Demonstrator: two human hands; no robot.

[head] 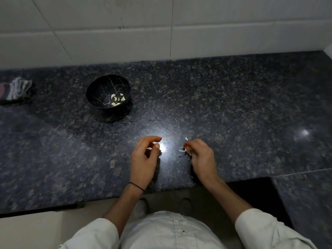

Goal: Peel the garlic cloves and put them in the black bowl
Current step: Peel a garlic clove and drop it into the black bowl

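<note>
My left hand [143, 159] hovers over the dark speckled granite countertop [233, 105] just left of centre in the lower half of the frame. Its fingers are loosely curled, thumb tip close to the forefinger, and I see nothing held between them. There's a thin black thread band [136, 186] around that wrist.

Just right of centre, my right hand [201, 157] has its fingers curled in, pinching a small pale garlic piece [183, 150] at the fingertips. White papery slivers stick out toward the left. Whether that's a whole clove or only skin, I can't tell. A loose white flake of skin [186, 138] shows just above those fingers. Between the two hands a bright glare of light [162, 147] bounces off the stone.

In the upper left of the frame, well apart from both hands, sits the round black bowl with pale crack-like veining [100, 87], upright on the counter. A handful of peeled, cream-coloured garlic cloves [117, 100] lie at its bottom, toward the right side.

At the far left edge lies a crumpled grey cloth [18, 88]. The white tiled wall [125, 33] runs across the top. My rolled white sleeves [260, 229] fill the bottom corners.
</note>
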